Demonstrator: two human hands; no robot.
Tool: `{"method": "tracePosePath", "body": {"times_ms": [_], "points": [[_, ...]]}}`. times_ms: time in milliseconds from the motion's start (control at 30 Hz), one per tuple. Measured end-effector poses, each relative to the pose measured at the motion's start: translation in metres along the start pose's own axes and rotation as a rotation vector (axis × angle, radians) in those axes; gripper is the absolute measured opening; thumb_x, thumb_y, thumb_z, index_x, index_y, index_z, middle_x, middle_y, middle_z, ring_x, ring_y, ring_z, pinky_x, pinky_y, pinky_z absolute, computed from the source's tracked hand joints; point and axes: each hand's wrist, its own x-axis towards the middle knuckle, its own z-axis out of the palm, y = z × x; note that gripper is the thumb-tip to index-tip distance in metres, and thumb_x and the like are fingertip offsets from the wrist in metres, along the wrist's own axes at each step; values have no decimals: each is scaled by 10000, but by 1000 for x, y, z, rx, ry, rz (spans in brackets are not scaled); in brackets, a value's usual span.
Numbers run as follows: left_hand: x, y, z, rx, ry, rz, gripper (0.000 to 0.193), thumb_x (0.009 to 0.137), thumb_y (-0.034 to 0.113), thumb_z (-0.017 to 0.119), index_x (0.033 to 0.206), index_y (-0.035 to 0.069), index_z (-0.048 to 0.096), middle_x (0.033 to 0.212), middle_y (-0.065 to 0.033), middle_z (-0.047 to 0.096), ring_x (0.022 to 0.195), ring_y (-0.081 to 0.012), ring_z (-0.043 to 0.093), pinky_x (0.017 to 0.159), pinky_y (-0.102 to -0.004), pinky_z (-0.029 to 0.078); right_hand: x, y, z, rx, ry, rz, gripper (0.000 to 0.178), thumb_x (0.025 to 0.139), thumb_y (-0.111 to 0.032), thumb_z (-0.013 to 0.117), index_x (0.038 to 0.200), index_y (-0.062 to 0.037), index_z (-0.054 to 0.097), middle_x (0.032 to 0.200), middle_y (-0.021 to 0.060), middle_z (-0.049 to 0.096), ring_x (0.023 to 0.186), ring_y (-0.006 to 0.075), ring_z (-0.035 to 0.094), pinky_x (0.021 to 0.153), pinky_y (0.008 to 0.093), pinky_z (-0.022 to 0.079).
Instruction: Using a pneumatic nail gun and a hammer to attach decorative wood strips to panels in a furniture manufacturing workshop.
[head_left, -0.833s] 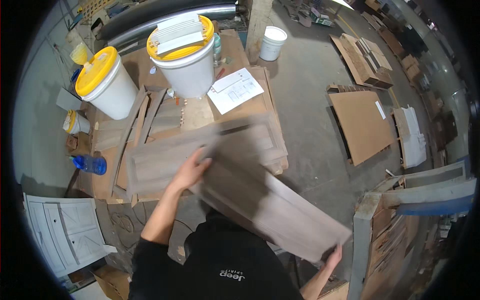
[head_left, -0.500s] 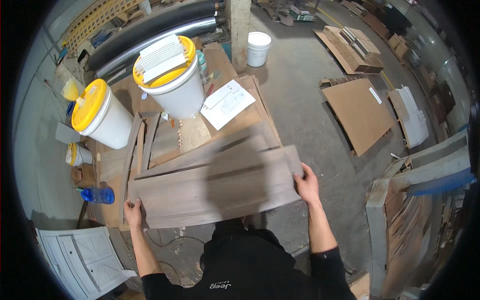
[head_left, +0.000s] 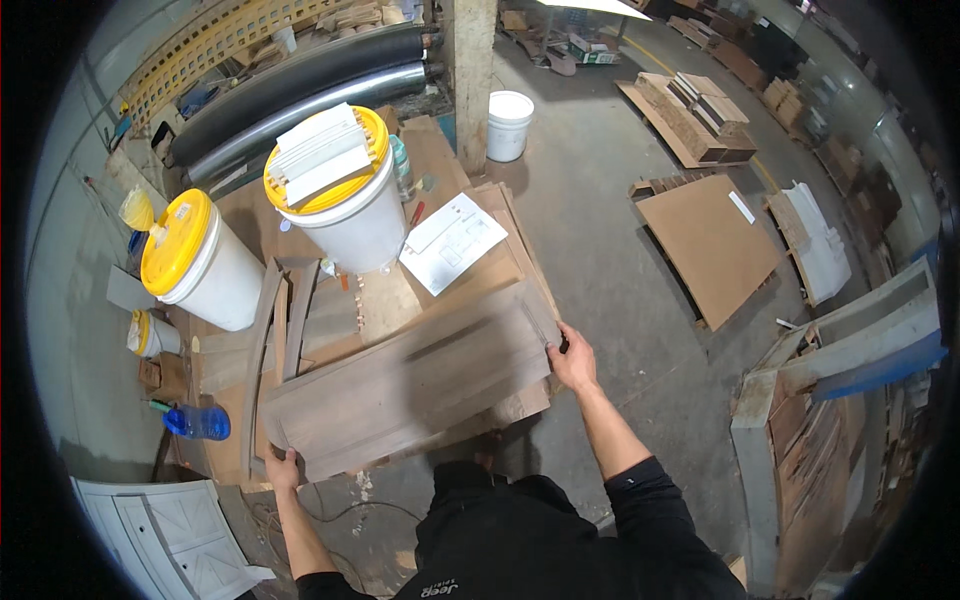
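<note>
A long grey-brown wooden panel (head_left: 360,405) with raised edges lies slantwise over the near side of the worktable, its right end farther from me. My left hand (head_left: 283,468) grips its near left corner, the thumb on top. At the right end, my right hand (head_left: 573,360) is closed on the edge. Another board (head_left: 522,404) shows from under the panel's near right edge. Whether the panel rests fully on what is below I cannot tell. Narrow wooden strips (head_left: 297,322) lie just past its left end.
Two white buckets with yellow lids stand on the worktable; white slats top the larger bucket (head_left: 352,225). A printed drawing sheet (head_left: 453,243) lies beside it. A blue bottle (head_left: 197,422) stands at left, a white cabinet (head_left: 170,535) lower left. Pallets with boards (head_left: 710,245) occupy the right floor.
The panel has swung so its right end points farther away and covers the board behind it. My right hand has moved left and away with it; my left hand keeps its corner.
</note>
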Motion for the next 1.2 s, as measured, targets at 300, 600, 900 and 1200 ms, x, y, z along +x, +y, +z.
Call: {"method": "tracePosePath", "body": {"times_ms": [300, 600, 900, 1200], "points": [[29, -14, 17, -41, -74, 41, 663, 869, 121, 729, 1463, -16, 468, 1444, -263, 550, 1364, -396, 520, 1124, -422, 410, 1, 15, -6, -69, 26, 32, 609, 828, -265, 720, 1406, -122, 591, 1303, 203, 652, 1158, 381, 642, 999, 460, 513], [7, -5, 46, 116, 196, -37, 707, 898, 141, 670, 1513, -40, 371, 1542, -277, 423, 1444, -420, 403, 1185, -484, 328, -36, 61, -7, 516, 20, 273, 486, 1015, -448, 588, 1253, -34, 681, 1119, 134, 738, 1095, 232, 674, 948, 345, 499], [-137, 160, 151, 201, -36, 696, 595, 891, 252, 667, 1427, 41, 518, 1589, -266, 345, 1506, -450, 253, 1220, -618, 147, -331, 399, 75, 357, -355, 694, 431, 990, -392, 625, 1223, -35, 686, 977, 104, 721, 812, 211, 677, 725, 405, 551], [-281, 238, 247, 331, -329, 1110, 685, 925, 357, 645, 1516, 80, 436, 1603, -254, 333, 1517, -438, 247, 1213, -665, 129, -524, 476, 52, 20, 52, 285, 384, 1005, -348, 544, 1160, -31, 695, 1098, 226, 701, 1044, 400, 626, 958, 488, 484]]}}
